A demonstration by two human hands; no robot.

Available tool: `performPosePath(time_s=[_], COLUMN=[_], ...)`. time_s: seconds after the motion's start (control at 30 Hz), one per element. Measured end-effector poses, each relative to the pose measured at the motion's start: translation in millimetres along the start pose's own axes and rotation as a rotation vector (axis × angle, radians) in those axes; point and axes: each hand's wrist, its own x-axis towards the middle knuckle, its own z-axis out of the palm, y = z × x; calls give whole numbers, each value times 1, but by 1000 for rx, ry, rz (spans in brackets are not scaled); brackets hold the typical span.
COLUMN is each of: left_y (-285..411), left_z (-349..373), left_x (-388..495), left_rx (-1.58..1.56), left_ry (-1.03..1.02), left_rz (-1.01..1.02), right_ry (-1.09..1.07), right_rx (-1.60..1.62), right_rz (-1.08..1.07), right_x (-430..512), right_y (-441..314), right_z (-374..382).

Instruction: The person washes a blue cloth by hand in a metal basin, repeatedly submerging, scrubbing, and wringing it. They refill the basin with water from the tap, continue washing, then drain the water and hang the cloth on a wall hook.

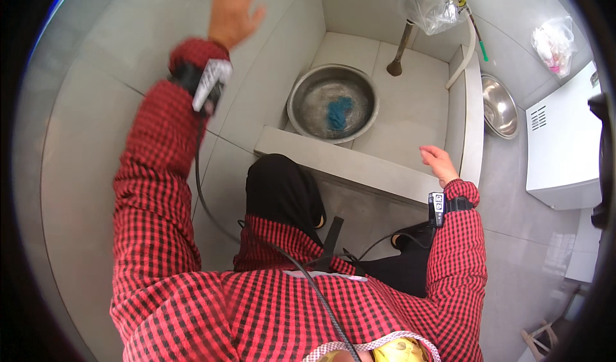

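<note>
My left hand (236, 13) is raised beside the grey tiled wall at the top. It is blurred, its thumb stands apart, and nothing shows in it. Over the low tiled curb (346, 165) hangs my right hand (439, 164), fingers curled together around nothing visible. Between the hands, a round metal basin (298, 92) stands inside the curbed floor area. A crumpled blue cloth (339, 113) lies at its bottom, looking wet.
A pipe (400, 49) rises behind the basin, beneath a clear plastic bag (435, 6). Right of the curb, a shiny metal bowl (499, 106) leans near a white cabinet-like box (563, 141). Another filled bag (553, 44) hangs on the wall. A black cable (211, 215) crosses my lap.
</note>
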Motion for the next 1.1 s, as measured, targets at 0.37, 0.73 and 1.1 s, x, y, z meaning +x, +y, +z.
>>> performPosePath(time_s=[0.37, 0.73, 1.1], left_y=[154, 179, 199], left_z=[-12, -58, -75], left_x=[-209, -186, -182], left_rx=[-688, -840, -249], left_ry=[-740, -614, -847], left_rz=[-1480, -2131, -1129], right_ry=[-221, -317, -240], right_rx=[621, 659, 493], right_rz=[125, 241, 223], right_x=[-4, -4, 15], right_y=[-20, -32, -15], right_z=[21, 39, 41])
